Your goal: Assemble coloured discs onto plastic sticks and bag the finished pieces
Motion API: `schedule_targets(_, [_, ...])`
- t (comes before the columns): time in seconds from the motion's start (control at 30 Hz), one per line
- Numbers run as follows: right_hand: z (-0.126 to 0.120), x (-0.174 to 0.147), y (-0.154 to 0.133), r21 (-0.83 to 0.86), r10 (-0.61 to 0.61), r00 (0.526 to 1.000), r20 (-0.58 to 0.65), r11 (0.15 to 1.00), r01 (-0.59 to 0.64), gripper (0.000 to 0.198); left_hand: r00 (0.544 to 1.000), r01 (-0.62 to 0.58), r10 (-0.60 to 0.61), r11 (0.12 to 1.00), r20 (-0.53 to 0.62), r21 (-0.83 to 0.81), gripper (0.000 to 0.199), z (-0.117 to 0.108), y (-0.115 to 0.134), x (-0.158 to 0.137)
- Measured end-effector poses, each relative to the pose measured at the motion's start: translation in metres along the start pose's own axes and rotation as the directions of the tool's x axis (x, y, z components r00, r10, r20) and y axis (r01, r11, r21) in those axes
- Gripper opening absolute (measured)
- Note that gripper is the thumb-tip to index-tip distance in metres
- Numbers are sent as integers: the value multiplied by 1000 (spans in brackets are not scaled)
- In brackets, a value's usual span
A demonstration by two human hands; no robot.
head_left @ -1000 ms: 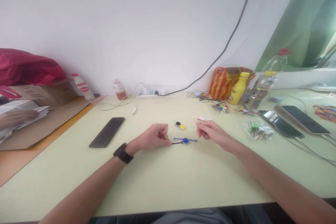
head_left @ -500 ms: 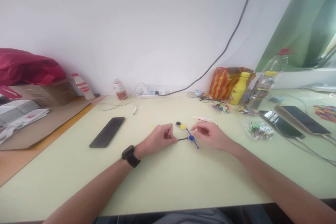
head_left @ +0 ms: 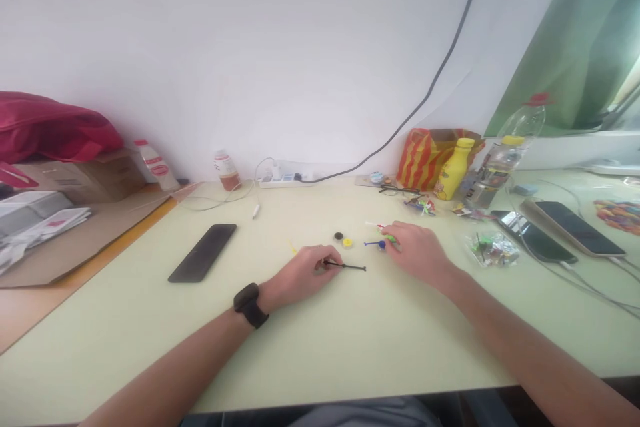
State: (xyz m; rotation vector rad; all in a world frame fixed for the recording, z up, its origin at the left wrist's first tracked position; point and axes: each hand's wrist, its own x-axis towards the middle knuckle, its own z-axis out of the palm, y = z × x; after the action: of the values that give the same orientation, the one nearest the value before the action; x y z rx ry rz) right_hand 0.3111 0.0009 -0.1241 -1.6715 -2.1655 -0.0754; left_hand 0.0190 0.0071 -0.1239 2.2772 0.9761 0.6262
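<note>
My left hand (head_left: pixel 313 270) pinches a thin black stick (head_left: pixel 354 267) with a small forked tip, held low over the table and pointing right. To its right, my right hand (head_left: pixel 417 250) has thumb and fingers closed at a small blue round piece with thin arms (head_left: pixel 382 245); part of it is hidden by the fingers. A small green piece (head_left: pixel 391 239) shows close under those fingers. Just beyond the fingertips lies a thin red and white piece (head_left: pixel 376 225). Between the hands, a black round piece (head_left: pixel 339 235) and a yellow round piece (head_left: pixel 347 243) lie on the table.
A black phone (head_left: pixel 203 253) lies at left, and a tiny yellow piece (head_left: pixel 293 248) beyond my left hand. At right are a clear bag of small parts (head_left: pixel 493 250), two phones on cables, and bottles. A power strip (head_left: pixel 285 180) stands against the wall.
My right hand has carried the blue piece away to the right and turned it. The black stick, whose tip met the blue piece, is now apart from it in my left hand.
</note>
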Motion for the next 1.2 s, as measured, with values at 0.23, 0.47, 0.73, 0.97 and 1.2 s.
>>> schedule_targets(0.23, [6, -11, -22, 339, -269, 962, 37, 909, 241, 17, 999, -32, 31, 999, -29, -27, 16, 1, -5, 0])
schedule_targets(0.47, [12, -13, -32, 408, -312, 943, 120, 881, 240, 13, 995, -68, 73, 995, -68, 69, 32, 0, -12, 0])
schedule_targets(0.73, [9, -11, -26, 260, -170, 976, 135, 957, 130, 16, 997, -82, 75, 966, 35, 246, 70, -9, -14, 6])
schedule_targets(0.97, [9, -7, -19, 242, -66, 986, 153, 970, 27, 13, 989, -144, 148, 980, -22, 135, 47, -8, -6, -1])
schedule_targets(1.2, [9, -11, -30, 468, -133, 979, 152, 882, 47, 10, 957, -190, 206, 977, -202, 97, 33, -5, -4, -2])
